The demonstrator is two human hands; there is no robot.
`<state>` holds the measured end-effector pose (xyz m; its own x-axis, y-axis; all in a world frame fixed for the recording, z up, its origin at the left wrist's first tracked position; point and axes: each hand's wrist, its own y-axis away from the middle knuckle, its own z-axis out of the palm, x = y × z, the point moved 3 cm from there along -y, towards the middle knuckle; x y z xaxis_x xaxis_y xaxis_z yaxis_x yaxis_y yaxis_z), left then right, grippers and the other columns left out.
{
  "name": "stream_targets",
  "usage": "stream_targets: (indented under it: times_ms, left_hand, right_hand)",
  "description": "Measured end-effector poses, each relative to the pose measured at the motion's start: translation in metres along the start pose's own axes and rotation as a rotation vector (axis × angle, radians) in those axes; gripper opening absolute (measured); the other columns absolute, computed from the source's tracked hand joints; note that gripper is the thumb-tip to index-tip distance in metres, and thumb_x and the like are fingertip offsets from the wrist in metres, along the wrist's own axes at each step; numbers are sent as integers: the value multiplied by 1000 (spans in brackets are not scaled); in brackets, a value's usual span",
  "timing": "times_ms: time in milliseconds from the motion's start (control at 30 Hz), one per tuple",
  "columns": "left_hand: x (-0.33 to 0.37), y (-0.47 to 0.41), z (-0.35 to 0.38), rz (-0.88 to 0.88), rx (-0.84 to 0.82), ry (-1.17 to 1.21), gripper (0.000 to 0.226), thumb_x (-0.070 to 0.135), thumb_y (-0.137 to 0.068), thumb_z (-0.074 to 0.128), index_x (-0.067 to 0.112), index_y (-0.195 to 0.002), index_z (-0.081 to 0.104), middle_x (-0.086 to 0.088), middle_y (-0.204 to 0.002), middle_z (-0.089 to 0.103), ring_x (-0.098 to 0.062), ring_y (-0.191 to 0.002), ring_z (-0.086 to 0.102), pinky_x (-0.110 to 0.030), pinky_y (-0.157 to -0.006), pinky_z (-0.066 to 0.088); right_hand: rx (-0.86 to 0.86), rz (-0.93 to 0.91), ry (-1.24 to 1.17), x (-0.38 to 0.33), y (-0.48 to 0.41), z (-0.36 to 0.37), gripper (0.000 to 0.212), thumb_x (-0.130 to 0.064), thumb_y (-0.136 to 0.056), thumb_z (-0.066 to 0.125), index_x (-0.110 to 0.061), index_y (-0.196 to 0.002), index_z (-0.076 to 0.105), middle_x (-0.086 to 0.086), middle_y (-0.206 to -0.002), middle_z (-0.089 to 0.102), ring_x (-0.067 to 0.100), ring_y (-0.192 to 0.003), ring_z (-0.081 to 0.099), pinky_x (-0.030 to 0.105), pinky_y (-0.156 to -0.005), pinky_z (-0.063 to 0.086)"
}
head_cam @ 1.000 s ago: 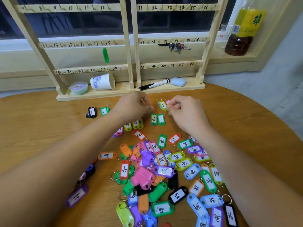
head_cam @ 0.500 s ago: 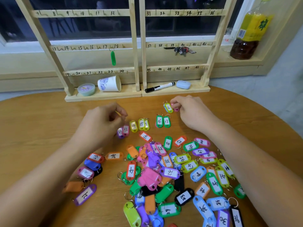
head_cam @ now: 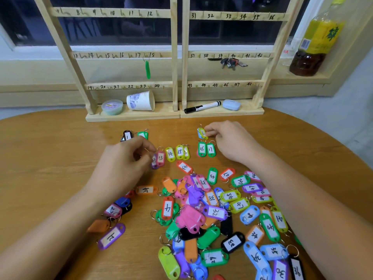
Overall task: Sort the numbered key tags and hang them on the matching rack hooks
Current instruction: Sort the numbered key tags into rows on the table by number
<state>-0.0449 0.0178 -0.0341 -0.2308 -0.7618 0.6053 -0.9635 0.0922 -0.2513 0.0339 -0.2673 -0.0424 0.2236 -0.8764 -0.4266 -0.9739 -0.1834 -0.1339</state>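
Note:
Two wooden racks (head_cam: 174, 57) with numbered hooks stand at the table's far edge. One green tag (head_cam: 148, 69) hangs by hook 18. Sorted tags lie in a row: 13 (head_cam: 160, 158), 14 (head_cam: 170, 154), 15 (head_cam: 180, 152), 16 (head_cam: 202, 148), 17 (head_cam: 211, 149). A black tag 1 (head_cam: 127, 136) lies farther back. My left hand (head_cam: 125, 164) is curled beside tag 13, with a thin yellowish sliver between thumb and forefinger. My right hand (head_cam: 232, 142) pinches a yellow-green tag (head_cam: 202, 133) above tag 16. A mixed pile of tags (head_cam: 212, 209) lies near me.
On the rack bases lie a tipped paper cup (head_cam: 141, 101), a small tub (head_cam: 112, 107), a black marker (head_cam: 201, 107) and a blue eraser (head_cam: 231, 104). A bunch of keys (head_cam: 232, 63) and a bottle (head_cam: 314, 43) sit on the sill behind.
My left hand has moved left and toward me, from the middle of the row to tags 12 and 13. My right hand has stayed at the yellow-green tag.

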Motion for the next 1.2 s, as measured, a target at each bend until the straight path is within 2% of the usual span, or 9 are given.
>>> stream_targets:
  times_ms: [167,267,400,500,800,900,1000,1100,1200]
  left_hand:
    - [0,3,-1,13,15,3,21,16,-94,68,36,-94,73,24,-84,70,-5,-77,68,-16,-67,49]
    - [-3,5,-7,-11,26,32,20,15,-95,68,34,-94,73,22,-81,71,-5,-74,68,-15,-63,48]
    - [-6,13,-13,-25,13,41,17,22,-96,70,38,-93,72,21,-82,72,-5,-78,68,-14,-62,48]
    - [-9,19,-16,-40,12,30,21,20,-96,70,40,-90,71,25,-86,71,-2,-82,68,-11,-61,48]
    - [-12,34,-29,-46,16,13,18,24,-97,72,40,-91,72,28,-85,72,5,-89,65,-4,-63,42]
    - [-11,39,-33,-59,43,35,19,19,-96,73,37,-89,72,33,-85,69,9,-78,63,-3,-62,41]
    - [-15,43,-39,-62,46,20,20,20,-97,73,38,-90,72,35,-89,67,11,-76,62,-4,-61,39]
    - [-18,52,-41,-70,40,33,20,19,-96,75,38,-90,74,34,-89,69,10,-82,63,-4,-63,41]
    - [-14,62,-38,-39,0,48,17,23,-96,76,40,-91,74,28,-86,73,3,-83,67,-10,-64,46]
  right_hand:
    - [35,70,-97,4,-2,-3,56,7,-98,43,-19,-140,68,-3,-126,76,15,-120,66,35,-111,49]
    - [155,186,-106,25,-8,-16,54,8,-95,44,-17,-136,69,1,-124,74,18,-113,67,37,-105,53]
    - [112,271,-74,41,-15,-18,57,9,-90,43,-17,-132,71,0,-115,74,20,-107,68,43,-102,55]
    - [80,273,-98,41,-20,-13,51,4,-92,42,-16,-126,74,4,-110,75,24,-104,70,47,-99,57]
    - [80,237,-129,22,-22,-4,44,3,-99,43,-11,-126,74,11,-123,74,26,-114,69,44,-105,55]
    - [69,258,-174,19,-23,-2,45,3,-96,43,-15,-122,76,6,-118,76,22,-110,71,44,-103,57]
    - [85,286,-204,18,-18,-8,47,4,-95,44,-17,-123,75,1,-114,77,17,-105,71,39,-102,56]
    - [162,269,-233,10,2,-28,43,2,-99,45,-16,-125,75,0,-112,77,11,-101,72,21,-86,52]
    - [229,198,-304,3,36,-45,43,4,-98,47,-18,-120,76,-5,-106,77,8,-97,73,24,-90,55]
